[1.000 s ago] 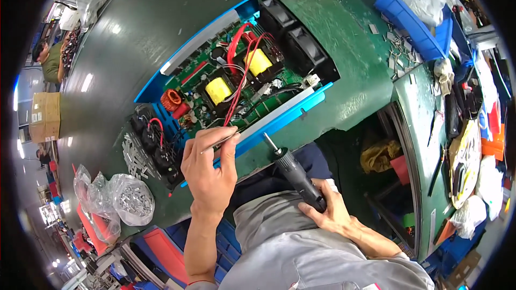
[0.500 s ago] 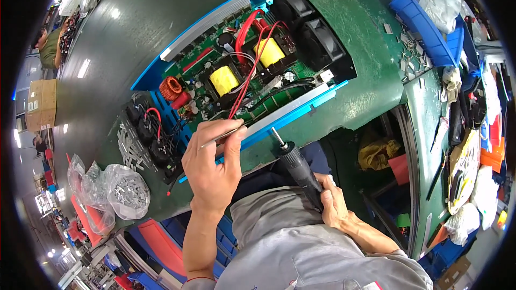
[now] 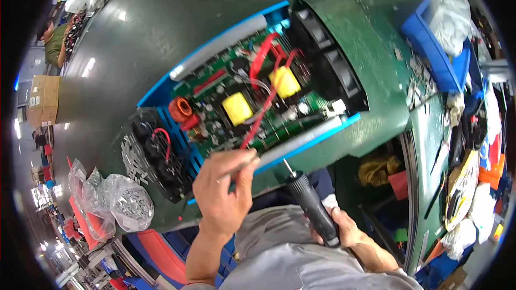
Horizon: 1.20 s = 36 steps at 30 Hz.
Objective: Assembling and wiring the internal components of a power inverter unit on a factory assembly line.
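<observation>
My left hand point(image 3: 223, 196) is closed in a pinch on a slim metal tool point(image 3: 236, 169) that looks like tweezers. It is at the near edge of an open blue-cased electronic unit point(image 3: 309, 144). Inside are a green circuit board point(image 3: 277, 131), two yellow-wrapped transformers point(image 3: 237, 109), a copper coil point(image 3: 180, 109) and red wires point(image 3: 262, 121). My right hand point(image 3: 346, 230) grips a black electric screwdriver point(image 3: 309, 198) low by my lap. Its bit points up toward the case's near edge, apart from the board. Two black fans point(image 3: 339, 71) line the unit's right end.
A black panel with wired parts point(image 3: 156, 153) adjoins the unit's left end, beside scattered metal pieces point(image 3: 134, 158). Clear bags of small parts point(image 3: 130, 202) lie at the table's left front. A blue bin point(image 3: 432, 43) stands far right, near loose metal pieces point(image 3: 419, 83).
The whole view has shifted, so the unit, table and both hands appear lower and slightly right. Both hands keep hold of their tools; the picture is blurrier.
</observation>
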Available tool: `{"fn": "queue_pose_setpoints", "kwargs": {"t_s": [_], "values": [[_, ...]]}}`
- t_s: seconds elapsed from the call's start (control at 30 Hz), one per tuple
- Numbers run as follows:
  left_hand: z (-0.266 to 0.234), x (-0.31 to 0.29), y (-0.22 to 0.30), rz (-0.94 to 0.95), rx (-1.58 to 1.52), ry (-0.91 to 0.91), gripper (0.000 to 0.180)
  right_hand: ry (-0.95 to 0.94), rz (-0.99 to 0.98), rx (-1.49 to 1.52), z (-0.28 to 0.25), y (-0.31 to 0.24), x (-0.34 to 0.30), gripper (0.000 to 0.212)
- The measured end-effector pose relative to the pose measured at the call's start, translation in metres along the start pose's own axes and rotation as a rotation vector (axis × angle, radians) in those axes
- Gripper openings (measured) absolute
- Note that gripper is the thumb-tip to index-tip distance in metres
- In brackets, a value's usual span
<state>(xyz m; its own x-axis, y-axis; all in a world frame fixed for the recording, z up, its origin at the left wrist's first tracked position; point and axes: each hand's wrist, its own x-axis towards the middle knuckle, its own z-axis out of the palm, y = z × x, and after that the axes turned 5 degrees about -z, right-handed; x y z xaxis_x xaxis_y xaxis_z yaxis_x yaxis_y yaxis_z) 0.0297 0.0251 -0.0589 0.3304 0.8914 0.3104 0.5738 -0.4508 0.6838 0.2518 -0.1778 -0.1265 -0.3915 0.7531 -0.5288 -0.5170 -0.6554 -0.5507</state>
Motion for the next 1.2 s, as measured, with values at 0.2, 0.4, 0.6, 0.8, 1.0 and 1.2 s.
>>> {"fn": "queue_pose_setpoints", "kwargs": {"t_s": [0.2, 0.4, 0.6, 0.8, 1.0, 1.2], "values": [[-0.004, 0.002, 0.003, -0.073, -0.042, -0.014, 0.018, -0.158, 0.22, 0.441, -0.014, 0.001, -0.003, 0.095], [-0.015, 0.008, 0.007, -0.187, -0.061, -0.132, 0.031, -0.107, 0.337, 0.255, -0.005, -0.036, -0.016, 0.101], [-0.018, 0.013, 0.004, -0.212, -0.092, -0.176, 0.038, -0.044, 0.321, 0.335, 0.016, -0.049, -0.019, 0.102], [-0.016, 0.007, -0.001, -0.137, -0.106, -0.169, 0.042, 0.025, 0.304, 0.189, 0.016, -0.048, -0.018, 0.108], [-0.015, 0.005, -0.003, -0.094, -0.101, -0.149, 0.041, 0.066, 0.239, -0.108, 0.023, -0.045, -0.014, 0.115], [-0.015, 0.006, -0.003, -0.073, -0.111, -0.14, 0.038, 0.071, 0.114, 0.028, 0.01, -0.019, -0.025, 0.104]]}}
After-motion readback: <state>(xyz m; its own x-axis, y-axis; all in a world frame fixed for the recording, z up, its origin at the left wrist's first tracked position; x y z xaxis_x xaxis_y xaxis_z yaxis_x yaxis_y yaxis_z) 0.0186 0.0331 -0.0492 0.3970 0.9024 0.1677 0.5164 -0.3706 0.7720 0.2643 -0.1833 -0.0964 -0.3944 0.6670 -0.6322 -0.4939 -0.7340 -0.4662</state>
